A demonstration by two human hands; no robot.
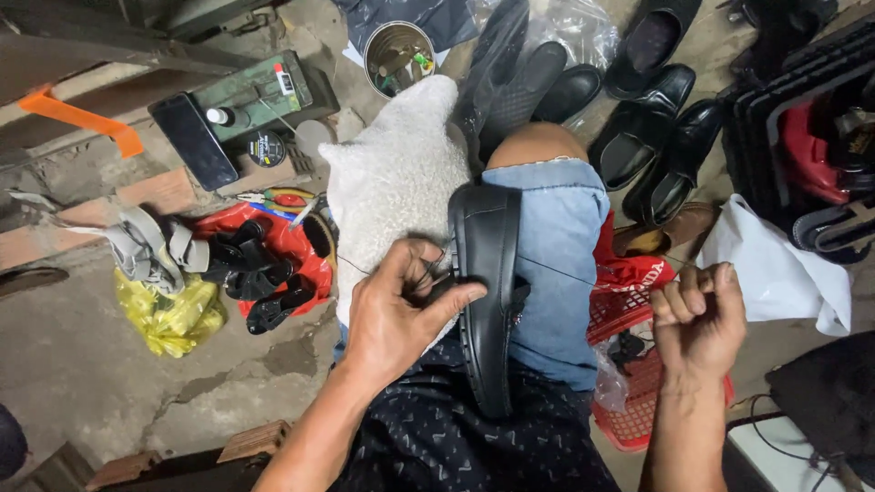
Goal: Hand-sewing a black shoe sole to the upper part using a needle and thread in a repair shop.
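Note:
A black leather shoe (486,292) lies on its side between my knees, sole edge up, resting against a white fluffy cloth (396,178) over my left leg and my blue denim shorts (556,264). My left hand (398,310) grips the shoe's edge, thumb pressed on the sole, fingers pinched at the rim. A thin dark thread (583,275) runs taut from the shoe to my right hand (700,319), which is closed in a fist around it, off to the right over a red plastic basket (638,401).
Several black shoes (652,118) lie on the concrete floor ahead. A tin can (398,55) of tools, a green box (260,91), pliers (273,196), black heel pieces on a red bag (264,269), a yellow bag (169,319) and a white bag (775,269) surround me.

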